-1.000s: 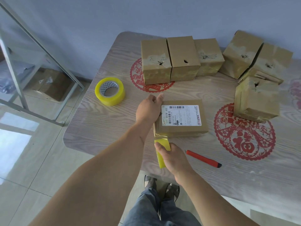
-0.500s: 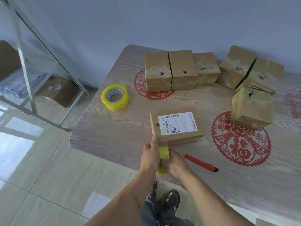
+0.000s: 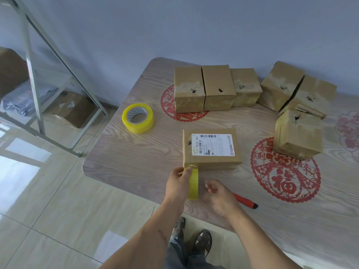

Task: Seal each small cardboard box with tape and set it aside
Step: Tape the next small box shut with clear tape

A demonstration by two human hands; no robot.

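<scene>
Box point(image 3: 210, 150) sits between tape roll point(image 3: 138, 118) and cutter point(image 3: 245, 200).

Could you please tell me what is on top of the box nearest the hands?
A white shipping label covers most of the box top. Cardboard under it is hidden.

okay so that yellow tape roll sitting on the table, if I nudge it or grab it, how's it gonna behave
The tape roll lies flat on its side on the table, so a nudge would probably slide it, not roll it. Stood on edge, its round shape would likely roll. It looks thick with tape, so probably fairly heavy for its size and stiff; the open core gives fingers an easy hold.
</scene>
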